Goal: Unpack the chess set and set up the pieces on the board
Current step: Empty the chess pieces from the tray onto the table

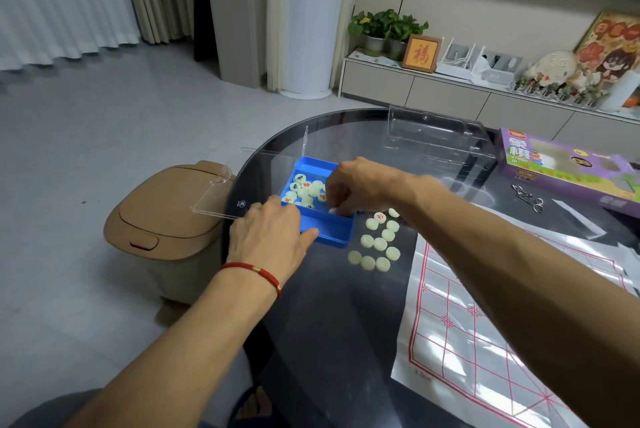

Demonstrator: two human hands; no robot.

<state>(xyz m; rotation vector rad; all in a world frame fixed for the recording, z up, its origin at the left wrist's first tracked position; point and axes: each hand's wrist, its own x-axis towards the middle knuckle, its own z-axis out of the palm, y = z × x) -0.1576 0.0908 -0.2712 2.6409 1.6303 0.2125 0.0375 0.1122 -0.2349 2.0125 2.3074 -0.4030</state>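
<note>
A blue plastic tray (pixel 332 231) sits on the dark glass table and holds several round pale chess pieces (pixel 304 188) with red or black characters. My left hand (pixel 268 237) grips the tray's near left edge, thumb along its front wall. My right hand (pixel 356 186) reaches into the tray and pinches a pale piece (pixel 333 211) at its fingertips. Several more pieces (pixel 379 244) lie on the table just right of the tray, most face down. The plastic board sheet (pixel 485 341) with red grid lines lies at the lower right.
A clear lid (pixel 221 185) hangs off the table's left edge beside the tray. A clear plastic insert (pixel 436 140) and the purple game box (pixel 568 167) lie at the back right, with small metal scissors (pixel 528 197) nearby. A brown bin (pixel 166 230) stands on the floor left.
</note>
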